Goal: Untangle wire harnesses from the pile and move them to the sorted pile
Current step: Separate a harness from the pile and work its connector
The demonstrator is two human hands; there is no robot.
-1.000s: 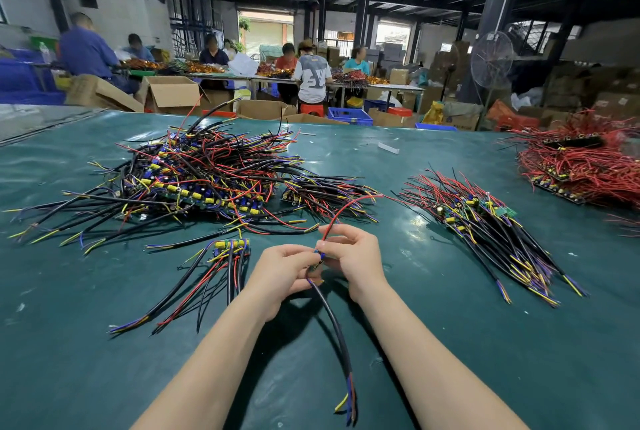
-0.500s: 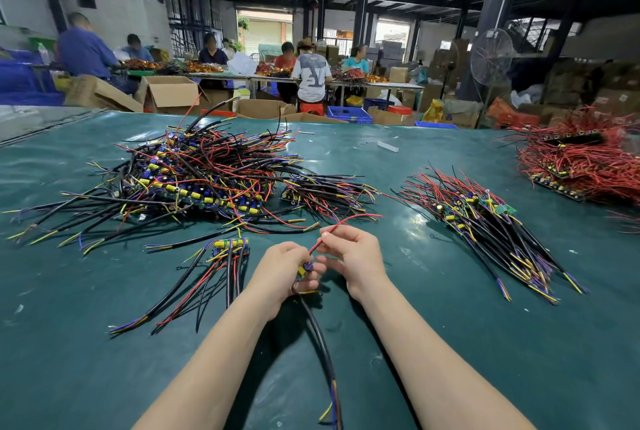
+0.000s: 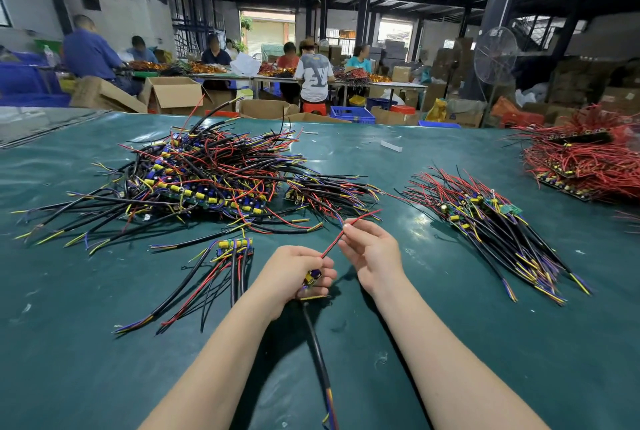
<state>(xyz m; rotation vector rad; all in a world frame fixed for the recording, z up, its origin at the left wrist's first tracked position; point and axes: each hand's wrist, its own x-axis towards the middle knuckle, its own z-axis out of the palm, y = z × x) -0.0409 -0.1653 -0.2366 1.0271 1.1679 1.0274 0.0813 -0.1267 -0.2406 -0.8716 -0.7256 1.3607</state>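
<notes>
Left hand (image 3: 292, 273): fingers curled round the small board end of the harness (image 3: 311, 279), holding it just above the table (image 3: 104, 360).
Right hand (image 3: 375, 253): thumb and forefinger pinch the harness's red wire (image 3: 331, 246) near its far end.
Harness position: front centre, between the tangled pile (image 3: 207, 176) and the sorted pile (image 3: 491, 228); its black cable (image 3: 316, 343) trails toward the viewer.
Change: a second ago the hands touched and the red wire arched; now they are apart, with the wire drawn straight.
Nearby: small harness group (image 3: 228, 266) just beside the left hand.
</notes>
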